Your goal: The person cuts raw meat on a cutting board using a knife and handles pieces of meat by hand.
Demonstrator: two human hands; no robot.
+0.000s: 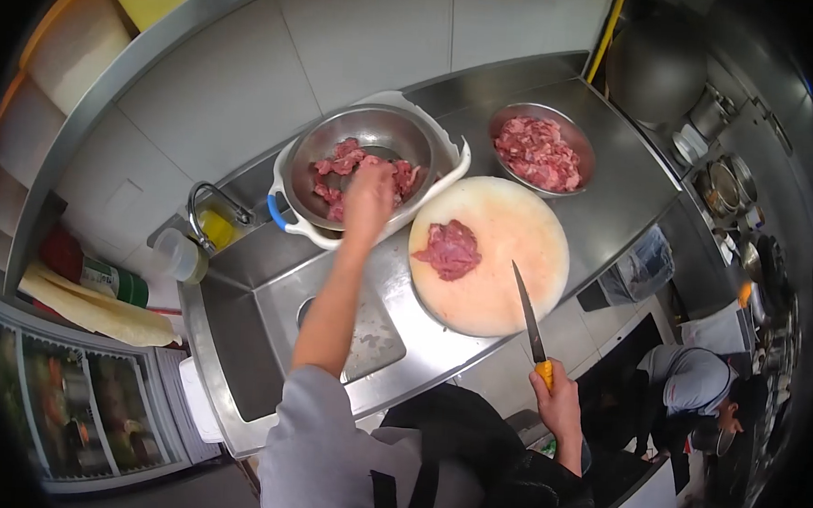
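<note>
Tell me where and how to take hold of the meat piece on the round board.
Probably pinch the meat piece by its left edge, coming from the left with the left hand: the piece lies flat toward the left side of the round board, and the knife reaches over the board from the right.

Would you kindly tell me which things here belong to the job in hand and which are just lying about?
In use:
- knife, in the right hand
- cutting board, with a flat piece of meat
- metal bowl of meat, the left hand inside
- second bowl, holding meat

Apparently just there:
- tap
- plastic tub
- pans
</note>
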